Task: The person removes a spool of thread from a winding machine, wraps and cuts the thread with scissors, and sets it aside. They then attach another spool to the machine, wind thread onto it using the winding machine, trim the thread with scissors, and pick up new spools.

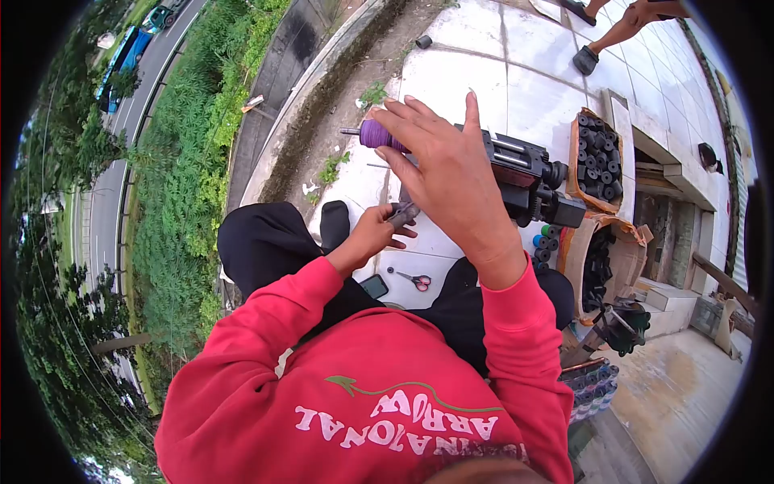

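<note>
A spool of purple thread [374,135] sits on a thin metal shaft at the left end of a black winding machine [516,165]. My right hand [443,149] reaches over it, thumb below and fingers above, gripping the spool; the little finger sticks up. Lower and to the left, my left hand [375,234] is closed around a small dark grey object [403,214], partly hidden by the fingers, whose kind I cannot make out. On the white tiles below lie red-handled scissors [418,281], a phone [374,285] and a small black ring-like piece [391,269].
At right stand a box of black spools [598,157] and a cardboard box [572,266] of dark pieces. Colored spools [548,238] lie beside them. A person's leg [606,44] shows at top right. A low concrete ledge [302,105] edges the tiles at left, with greenery and a road beyond.
</note>
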`<state>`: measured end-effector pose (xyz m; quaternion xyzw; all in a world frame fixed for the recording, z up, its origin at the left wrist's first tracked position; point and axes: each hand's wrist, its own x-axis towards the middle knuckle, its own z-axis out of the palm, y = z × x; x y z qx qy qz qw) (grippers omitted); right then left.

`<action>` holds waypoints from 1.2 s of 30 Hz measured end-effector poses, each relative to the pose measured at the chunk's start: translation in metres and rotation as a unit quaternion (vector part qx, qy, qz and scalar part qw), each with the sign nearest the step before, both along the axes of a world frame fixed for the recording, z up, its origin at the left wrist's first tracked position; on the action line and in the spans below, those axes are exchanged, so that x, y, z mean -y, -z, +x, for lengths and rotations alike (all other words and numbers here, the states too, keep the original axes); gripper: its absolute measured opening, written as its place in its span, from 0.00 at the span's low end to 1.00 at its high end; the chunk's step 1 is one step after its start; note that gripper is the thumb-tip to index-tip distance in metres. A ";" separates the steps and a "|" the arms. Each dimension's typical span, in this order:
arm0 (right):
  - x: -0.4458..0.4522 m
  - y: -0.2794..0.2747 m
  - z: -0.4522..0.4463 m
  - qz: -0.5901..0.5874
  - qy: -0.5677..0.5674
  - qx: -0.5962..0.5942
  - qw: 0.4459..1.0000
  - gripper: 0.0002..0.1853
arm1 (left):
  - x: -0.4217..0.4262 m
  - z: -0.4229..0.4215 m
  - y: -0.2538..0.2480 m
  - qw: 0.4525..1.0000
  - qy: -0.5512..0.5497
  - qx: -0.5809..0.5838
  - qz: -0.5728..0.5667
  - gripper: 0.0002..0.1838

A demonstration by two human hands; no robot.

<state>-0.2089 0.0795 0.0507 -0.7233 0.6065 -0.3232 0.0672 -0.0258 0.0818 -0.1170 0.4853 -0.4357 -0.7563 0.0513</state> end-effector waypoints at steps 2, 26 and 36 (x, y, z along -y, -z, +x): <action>-0.004 -0.014 -0.009 -0.007 0.000 0.019 1.000 0.25 | 0.020 0.008 -0.039 0.988 -0.136 -0.068 0.018 0.25; 0.013 -0.014 -0.014 0.062 -0.009 -0.097 0.993 0.19 | 0.093 0.026 -0.132 0.936 -0.191 -0.292 -0.032 0.29; 0.064 0.002 0.028 0.099 -0.078 -0.021 0.992 0.15 | 0.114 0.072 -0.133 0.935 -0.249 -0.205 -0.147 0.31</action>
